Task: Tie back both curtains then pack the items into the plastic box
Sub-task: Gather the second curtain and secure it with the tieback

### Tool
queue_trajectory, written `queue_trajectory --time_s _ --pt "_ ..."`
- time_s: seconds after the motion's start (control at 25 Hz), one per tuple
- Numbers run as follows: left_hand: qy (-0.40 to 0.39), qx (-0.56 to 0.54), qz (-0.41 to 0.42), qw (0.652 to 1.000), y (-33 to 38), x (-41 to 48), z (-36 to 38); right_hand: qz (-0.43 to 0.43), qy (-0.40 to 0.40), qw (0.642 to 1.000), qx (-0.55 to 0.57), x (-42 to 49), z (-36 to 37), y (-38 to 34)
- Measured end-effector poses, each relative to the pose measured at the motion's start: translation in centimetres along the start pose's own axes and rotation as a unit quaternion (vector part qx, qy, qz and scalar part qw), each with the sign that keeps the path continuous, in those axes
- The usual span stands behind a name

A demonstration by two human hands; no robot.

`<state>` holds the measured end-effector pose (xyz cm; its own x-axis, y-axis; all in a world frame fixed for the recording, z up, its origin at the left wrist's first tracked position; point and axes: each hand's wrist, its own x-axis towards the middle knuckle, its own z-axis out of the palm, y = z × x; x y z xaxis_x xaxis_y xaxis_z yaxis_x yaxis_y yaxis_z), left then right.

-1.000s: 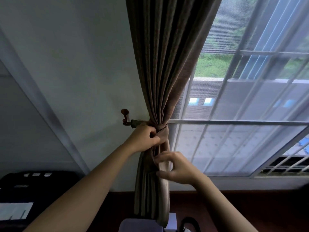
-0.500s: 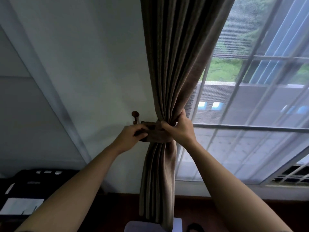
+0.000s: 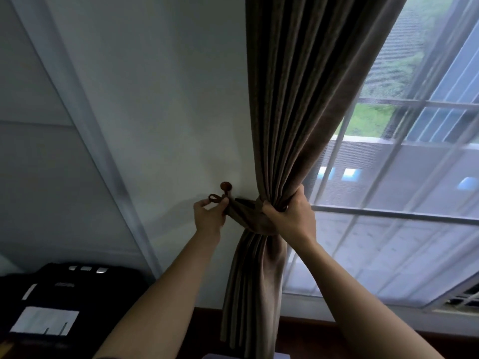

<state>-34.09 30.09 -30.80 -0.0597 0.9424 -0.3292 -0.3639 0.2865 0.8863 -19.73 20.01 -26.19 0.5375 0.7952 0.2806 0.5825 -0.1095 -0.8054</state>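
Brown curtain (image 3: 298,112) bunched at the wall, band (image 3: 246,217) not yet hooked.
Left hand (image 3: 208,216) pinches the band's end loop (image 3: 213,198) just below the round wooden hook (image 3: 226,186). Right hand (image 3: 290,216) grips the gathered curtain, fingers curled round the folds, where the band wraps it. Window (image 3: 401,242) lies behind, to the right.

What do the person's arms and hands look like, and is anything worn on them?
Both are bare. The left hand and right hand have no gloves, and no ring shows on the visible fingers. The left forearm and right forearm carry no sleeve, watch or bracelet as far as the frame reaches.
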Motion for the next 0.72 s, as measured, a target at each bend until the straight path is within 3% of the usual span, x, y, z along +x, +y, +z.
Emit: queue_trajectory --time_s 0.08,0.2,0.36,0.6,0.72 --pt "0.034 0.141 0.076 0.987 -0.5 -0.1 0.9 0.003 0.007 1.0 -0.007 0.0 0.2 -0.1" --pt "0.023 0.336 0.197 0.921 -1.0 -0.3 1.3 0.003 0.011 1.0 -0.008 0.0 0.2 0.1" --pt "0.008 0.478 0.246 0.843 -0.8 -0.1 1.6 0.006 0.01 1.0 -0.01 0.0 0.5 0.2" --pt "-0.016 0.465 0.09 0.88 0.3 1.1 1.8 0.003 0.014 1.0 -0.011 0.1 0.7 0.1" --pt "-0.011 0.457 0.083 0.885 -0.2 1.3 2.1 0.0 0.015 1.0 -0.014 0.1 0.7 0.1"
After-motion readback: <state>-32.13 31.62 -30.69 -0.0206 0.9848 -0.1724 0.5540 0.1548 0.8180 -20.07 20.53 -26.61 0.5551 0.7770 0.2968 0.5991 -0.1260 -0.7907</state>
